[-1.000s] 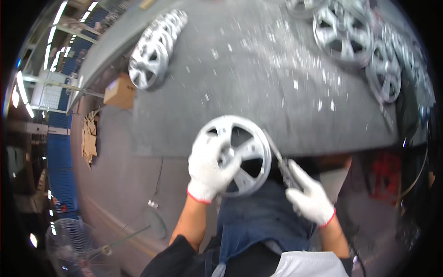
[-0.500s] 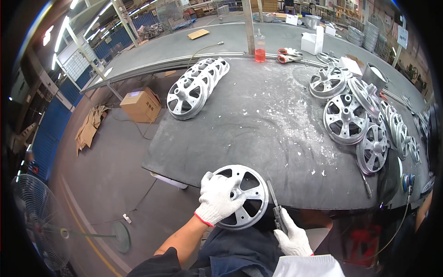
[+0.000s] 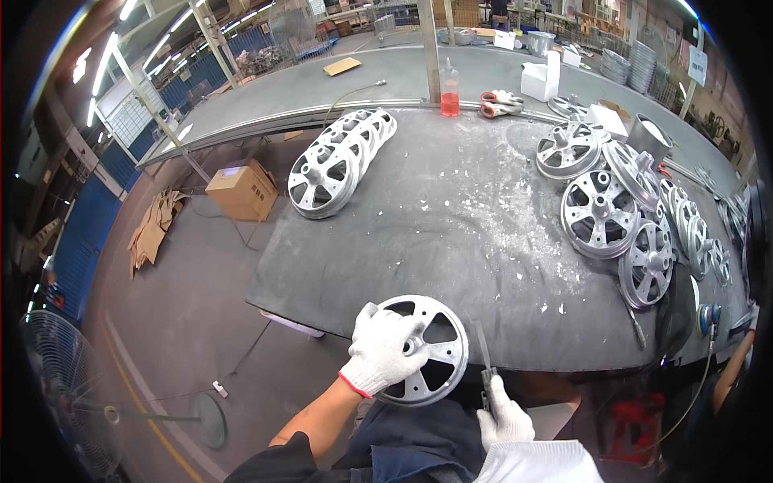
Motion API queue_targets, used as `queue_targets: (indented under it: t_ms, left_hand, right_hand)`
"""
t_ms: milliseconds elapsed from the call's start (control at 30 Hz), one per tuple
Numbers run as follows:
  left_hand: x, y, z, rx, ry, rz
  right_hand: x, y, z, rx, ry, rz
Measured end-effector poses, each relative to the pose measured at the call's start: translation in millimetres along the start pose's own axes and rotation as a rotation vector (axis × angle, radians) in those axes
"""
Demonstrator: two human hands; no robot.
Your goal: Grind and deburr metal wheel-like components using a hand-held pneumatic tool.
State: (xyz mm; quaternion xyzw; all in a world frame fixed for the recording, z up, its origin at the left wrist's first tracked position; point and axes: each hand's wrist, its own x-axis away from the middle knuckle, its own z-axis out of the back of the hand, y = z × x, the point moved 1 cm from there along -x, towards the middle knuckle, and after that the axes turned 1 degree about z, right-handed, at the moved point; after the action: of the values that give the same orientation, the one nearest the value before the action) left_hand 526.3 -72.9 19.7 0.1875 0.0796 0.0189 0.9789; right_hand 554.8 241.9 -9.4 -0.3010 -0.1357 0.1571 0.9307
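White cotton covers your left hand (image 3: 378, 350), which grips the silver wheel (image 3: 444, 352) by its left side, fingers and thumb near the hub. The wheel is over your lap, its spoked face turned up toward you. Your right hand (image 3: 506, 419), gloved too, lies to the right of the wheel, wrapped round the dark handle of a tool (image 3: 483, 344). The tool's thin blade points away from you, just beside the wheel's rim and seemingly apart from it.

Beyond the wheel stretches the grey table (image 3: 362, 262), strewn with pale flakes (image 3: 541, 241), mostly to the wheel's far right. Farther off on that side sits a loose heap (image 3: 599, 211) of similar wheels; to the wheel's far left, others lean in a neat row (image 3: 324, 173). Straight beyond the wheel, at the table's far edge, stands a bottle (image 3: 449, 105) of red liquid.

As for progress, this one wheel appears to be partway through: it is in your grip, set down with neither group. The row's order might suggest finished pieces and the heap waiting ones, but nothing visible confirms which are done and which are left.
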Motion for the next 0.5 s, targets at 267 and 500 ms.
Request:
queue_targets:
  t_ms: [267, 500]
  left_hand:
    - [1, 0, 14, 0.016, -0.107, 0.013]
    - [2, -5, 11, 0.069, -0.089, 0.022]
  right_hand:
    - [-12, 17, -7, -0.303, 0.047, 0.092]
    - [-15, 12, -2, -0.735, -0.004, -0.130]
